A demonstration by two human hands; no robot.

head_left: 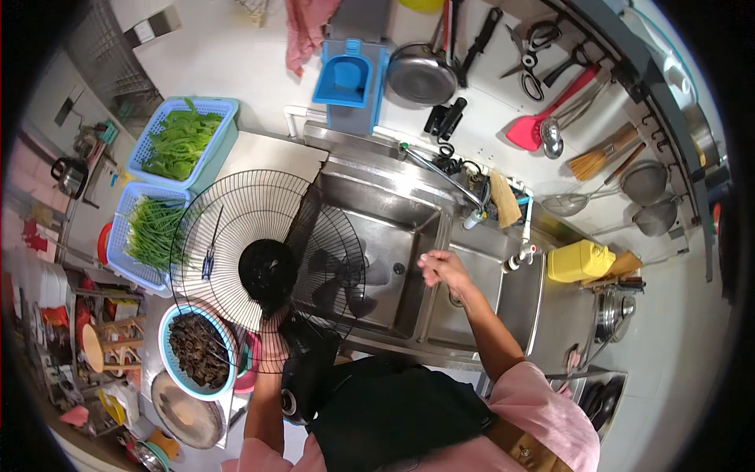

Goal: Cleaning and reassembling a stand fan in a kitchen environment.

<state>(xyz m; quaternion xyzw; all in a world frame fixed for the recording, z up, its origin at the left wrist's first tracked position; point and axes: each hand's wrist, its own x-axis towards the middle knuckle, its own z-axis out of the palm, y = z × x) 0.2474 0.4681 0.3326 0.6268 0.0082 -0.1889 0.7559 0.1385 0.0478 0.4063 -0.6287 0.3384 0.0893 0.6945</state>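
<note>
A black electric fan (267,271) with a round wire grille tilts over the counter's left part and the left sink basin. Dark blades show through the grille's right side. My left hand (273,346) grips the fan low down, below its motor housing; the wires and the fan's body partly hide the fingers. Above the divider between the two basins is my right hand (445,269), its fingers curled together. What they hold, if anything, is hidden. A screwdriver (208,256) with a blue handle shows within the grille's left side.
Blue baskets of leafy greens (182,141) and green stalks (153,232) stand left, above a basin of dark food (198,352) and a round chopping board (187,413). The metal sink (377,216) has a faucet (444,177). A yellow jug (580,261) stands right.
</note>
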